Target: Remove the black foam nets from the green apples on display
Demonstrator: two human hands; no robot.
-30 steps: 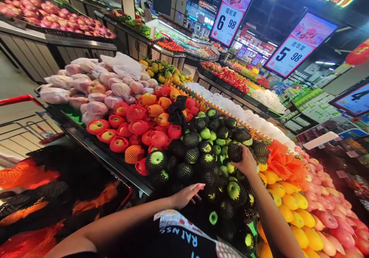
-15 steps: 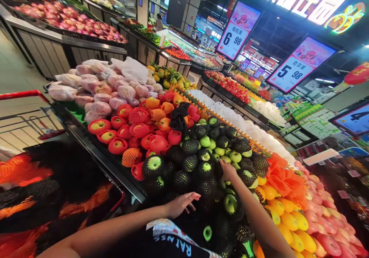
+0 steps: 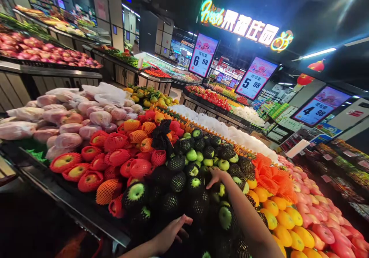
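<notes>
Green apples (image 3: pixel 191 155), many of them in black foam nets, lie heaped in the middle of the display. My right hand (image 3: pixel 216 175) reaches over this heap with thumb and fingers apart, its fingertips at a dark netted apple (image 3: pixel 204 171); whether they touch it is hard to make out. Lower down, my left hand (image 3: pixel 172 233) hovers above dark netted apples near the front, fingers loosely spread and nothing in them. A green apple in a black net (image 3: pixel 225 216) sits between my two arms.
Red-netted apples (image 3: pixel 117 142) and wrapped pale pink fruit (image 3: pixel 69 140) fill the left side. Yellow mangoes (image 3: pixel 285 219), orange netting (image 3: pixel 273 177) and pink apples (image 3: pixel 323 233) lie to the right. A metal edge (image 3: pixel 72 208) runs along the front left. Price screens (image 3: pixel 256 78) hang behind.
The view has tilted up and come closer to the display, and the red cart has mostly left the picture. My right hand's thumb and fingers now show spread apart. My left hand stays low.
</notes>
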